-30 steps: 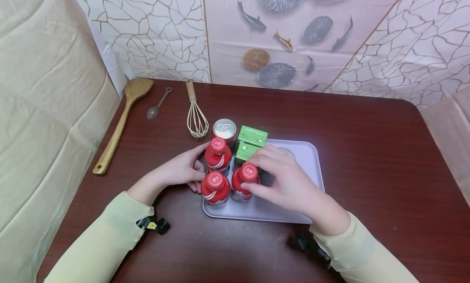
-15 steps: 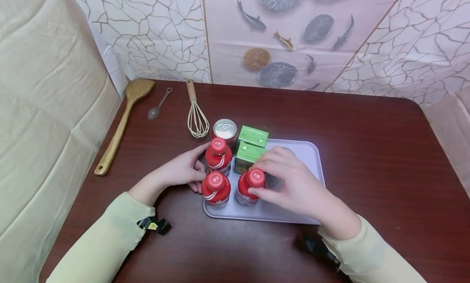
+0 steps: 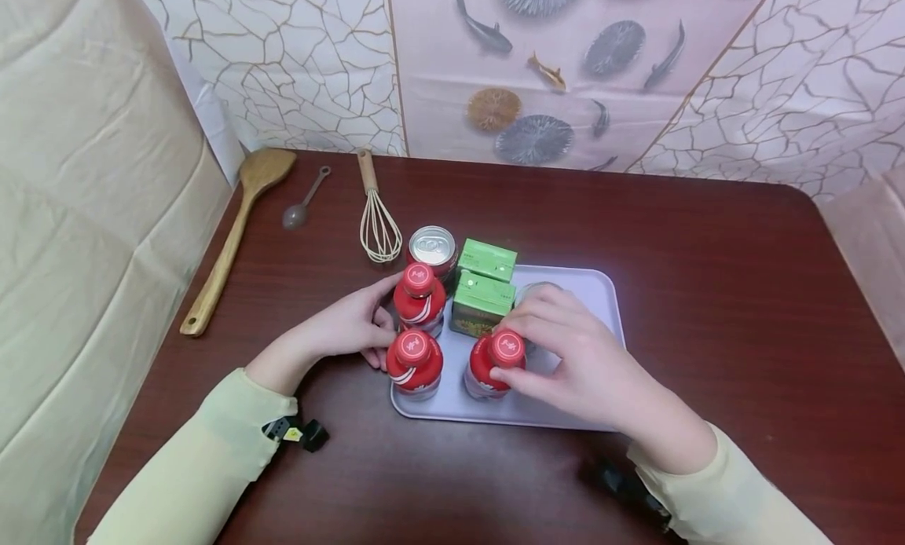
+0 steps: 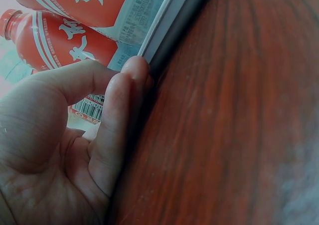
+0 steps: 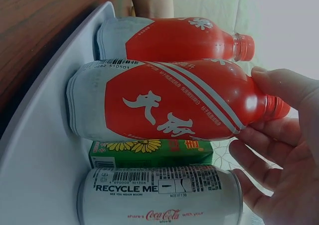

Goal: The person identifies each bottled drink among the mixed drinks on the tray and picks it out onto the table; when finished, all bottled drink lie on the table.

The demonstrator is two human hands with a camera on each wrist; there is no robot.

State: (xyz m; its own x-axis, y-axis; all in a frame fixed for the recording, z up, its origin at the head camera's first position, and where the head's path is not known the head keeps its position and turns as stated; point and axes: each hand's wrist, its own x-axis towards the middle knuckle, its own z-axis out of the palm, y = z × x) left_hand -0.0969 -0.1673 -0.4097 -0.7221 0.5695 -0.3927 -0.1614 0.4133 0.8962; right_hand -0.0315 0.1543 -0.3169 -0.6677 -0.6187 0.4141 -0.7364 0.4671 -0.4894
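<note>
My right hand [image 3: 580,349] grips the neck of a red-labelled drink bottle [image 3: 483,372], thumb on one side and fingers on the other. The bottle stands upright on a pale lilac tray [image 3: 459,407]. Two matching bottles, a nearer one [image 3: 415,364] and a farther one [image 3: 419,298], stand along the tray's left side. Beside them my left hand [image 3: 346,325] holds the left rim, its fingertips [image 4: 135,68] at the edge in the left wrist view. Two green drink cartons [image 3: 484,290] sit behind the gripped bottle. A silver cola can [image 5: 164,197] shows beside it in the right wrist view.
At the tray's back left corner stands a dark red can [image 3: 433,248]. A whisk [image 3: 380,223], a small measuring spoon [image 3: 304,203] and a wooden spatula [image 3: 236,239] lie at the table's back left. A patterned cloth wall [image 3: 530,74] rises behind the table.
My right hand has shifted the gripped bottle rightward across the tray, away from the other two bottles, and more of the front green carton shows. The left hand has stayed in place.
</note>
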